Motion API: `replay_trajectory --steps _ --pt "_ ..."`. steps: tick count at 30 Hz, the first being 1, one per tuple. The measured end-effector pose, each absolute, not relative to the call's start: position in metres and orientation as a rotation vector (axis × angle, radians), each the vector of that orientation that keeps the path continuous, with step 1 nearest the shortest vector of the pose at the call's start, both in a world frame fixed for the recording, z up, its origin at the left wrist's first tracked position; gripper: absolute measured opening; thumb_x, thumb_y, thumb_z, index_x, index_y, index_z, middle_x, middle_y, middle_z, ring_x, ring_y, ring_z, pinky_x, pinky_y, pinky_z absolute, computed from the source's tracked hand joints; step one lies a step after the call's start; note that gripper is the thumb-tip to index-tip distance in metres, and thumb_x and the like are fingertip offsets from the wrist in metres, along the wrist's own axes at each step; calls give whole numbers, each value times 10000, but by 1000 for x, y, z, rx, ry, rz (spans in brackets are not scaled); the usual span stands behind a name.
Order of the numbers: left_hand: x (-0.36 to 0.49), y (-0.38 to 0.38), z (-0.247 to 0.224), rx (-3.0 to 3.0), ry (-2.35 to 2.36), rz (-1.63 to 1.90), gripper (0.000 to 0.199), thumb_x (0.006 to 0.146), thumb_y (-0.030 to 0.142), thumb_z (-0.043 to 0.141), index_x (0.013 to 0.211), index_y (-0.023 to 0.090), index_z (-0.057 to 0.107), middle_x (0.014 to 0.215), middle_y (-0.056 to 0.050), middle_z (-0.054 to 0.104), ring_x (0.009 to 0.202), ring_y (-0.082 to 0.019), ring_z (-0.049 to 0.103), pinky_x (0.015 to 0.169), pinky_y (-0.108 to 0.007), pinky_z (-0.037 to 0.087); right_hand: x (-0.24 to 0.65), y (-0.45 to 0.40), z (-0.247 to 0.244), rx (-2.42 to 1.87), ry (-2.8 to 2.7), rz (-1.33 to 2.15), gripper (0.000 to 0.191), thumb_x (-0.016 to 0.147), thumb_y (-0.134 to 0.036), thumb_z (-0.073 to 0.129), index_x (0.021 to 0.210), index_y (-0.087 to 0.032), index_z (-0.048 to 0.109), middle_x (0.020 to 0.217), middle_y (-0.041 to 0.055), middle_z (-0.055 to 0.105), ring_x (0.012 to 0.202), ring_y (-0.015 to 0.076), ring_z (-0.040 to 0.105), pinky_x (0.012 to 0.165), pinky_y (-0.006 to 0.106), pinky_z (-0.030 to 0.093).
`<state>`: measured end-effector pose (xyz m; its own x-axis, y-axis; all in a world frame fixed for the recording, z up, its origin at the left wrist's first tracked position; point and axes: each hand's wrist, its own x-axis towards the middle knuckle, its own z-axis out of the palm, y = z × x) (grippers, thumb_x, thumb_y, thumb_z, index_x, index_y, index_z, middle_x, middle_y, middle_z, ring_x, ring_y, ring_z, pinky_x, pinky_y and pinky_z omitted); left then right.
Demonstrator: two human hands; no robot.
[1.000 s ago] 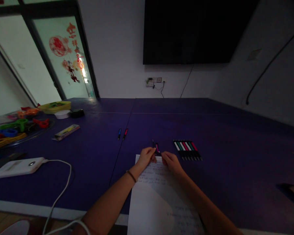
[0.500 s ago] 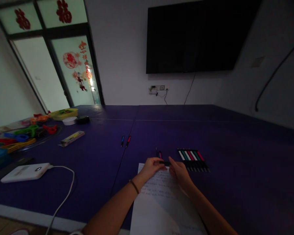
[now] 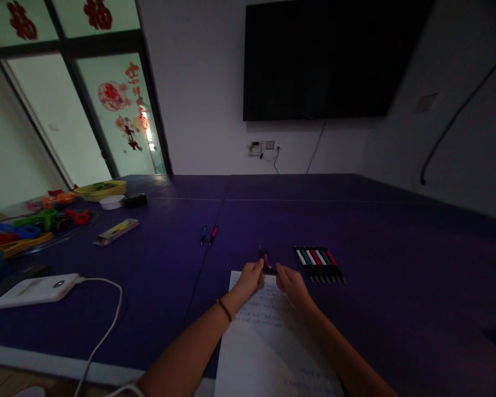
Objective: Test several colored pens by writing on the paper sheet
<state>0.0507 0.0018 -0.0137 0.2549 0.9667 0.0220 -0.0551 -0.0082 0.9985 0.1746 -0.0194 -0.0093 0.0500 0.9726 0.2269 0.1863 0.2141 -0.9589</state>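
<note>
My left hand point(image 3: 251, 277) and my right hand point(image 3: 290, 283) are closed on the two ends of a small dark pen-like piece point(image 3: 269, 271). They hold it level over the top edge of a written sheet of paper point(image 3: 268, 353). Just beyond, a pink and dark pen part point(image 3: 267, 259) lies with a thin dark piece beside it. To the right, several pens point(image 3: 319, 264) with white, green and red barrels lie side by side in a row. A blue pen point(image 3: 203, 235) and a red pen point(image 3: 213, 236) lie further left.
On the purple table point(image 3: 165, 309), a white power bank point(image 3: 37, 290) with a cable lies left. Behind it are a narrow box point(image 3: 116, 231), colourful scissors point(image 3: 28, 226), a yellow basket point(image 3: 101, 191) and round tape rolls point(image 3: 112, 202). A black screen point(image 3: 330, 60) hangs on the wall.
Both hands have turned their grip on the dark piece, and the fingers are now more curled at its ends. The whole view has shifted slightly.
</note>
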Motion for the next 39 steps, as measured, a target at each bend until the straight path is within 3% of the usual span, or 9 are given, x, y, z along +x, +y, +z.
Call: replay_trajectory --steps 3,7,15,22,27,30,36,39 --pt "49 4 -14 1238 887 1063 510 608 664 459 471 201 297 380 98 234 321 -36 238 376 -217 191 175 -20 -10 -1202 -1492 773 478 698 -623 387 476 -200 358 414 -40 357 415 82 334 426 225 277" --pt "46 7 -14 1176 789 1117 461 600 592 547 500 180 368 399 84 316 332 -35 292 377 -206 214 177 -17 -7 -1167 -1430 794 451 638 -639 460 594 -190 447 489 -35 430 459 90 390 453 222 312" --pt "46 4 -15 1169 811 1115 389 622 531 568 561 162 461 440 51 428 381 -53 378 411 -202 277 180 -13 -4 -1260 -1231 1056 542 576 -708 441 453 -182 407 329 -59 313 301 52 263 329 209 192" --pt "46 4 -15 1167 829 1141 386 631 535 552 567 163 471 436 41 449 388 -63 395 423 -208 288 180 -14 1 -1136 -1109 1092 483 501 -622 592 642 -173 483 427 -53 431 333 60 340 328 197 213" --pt "47 3 -13 1170 827 1141 383 608 528 579 559 163 472 438 43 448 396 -65 401 431 -209 295 182 -14 -1 -1212 -1136 1134 493 546 -649 540 509 -166 450 358 -50 382 295 45 286 320 198 169" --pt "47 2 -12 1168 838 1134 393 605 538 577 565 160 481 446 41 453 399 -64 401 435 -210 300 183 -13 -2 -1162 -1173 1089 457 550 -605 577 508 -166 455 376 -45 405 313 47 301 329 202 191" --pt "47 4 -14 1157 851 1134 402 605 549 570 573 156 488 451 38 457 403 -66 407 440 -211 309 184 -13 1 -1083 -1086 1132 469 453 -540 677 686 -162 526 501 -8 535 395 78 407 377 210 286" --pt "47 5 -15 1161 850 1132 398 603 542 574 568 155 488 454 35 460 404 -65 408 439 -212 308 183 -15 2 -1101 -1070 1153 458 480 -552 657 671 -157 526 488 -13 518 391 71 389 372 206 272"
